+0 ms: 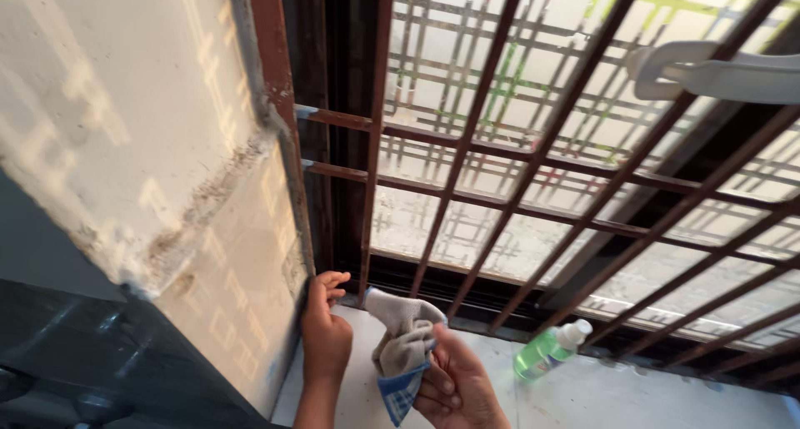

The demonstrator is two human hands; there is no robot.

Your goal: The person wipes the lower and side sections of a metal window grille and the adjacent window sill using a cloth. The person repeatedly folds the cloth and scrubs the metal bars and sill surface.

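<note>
A grey cloth (406,339) with a blue checked corner is gripped in the right hand (454,387), fingers curled shut around its lower part (the upper end is raised toward the rusty grille (533,158)). The left hand (325,329) is laid against the wall (167,170) edge, fingers bent at the frame, nothing held. A green bottle (546,350) with a white cap is seen lying on the sill (625,396), near the right hand.

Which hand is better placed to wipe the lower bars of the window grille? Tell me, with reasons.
Probably the right hand: it holds the grey-and-blue cloth just below the rusty grille. The left hand holds nothing and rests its fingers against the wall edge, off to the side.
</note>
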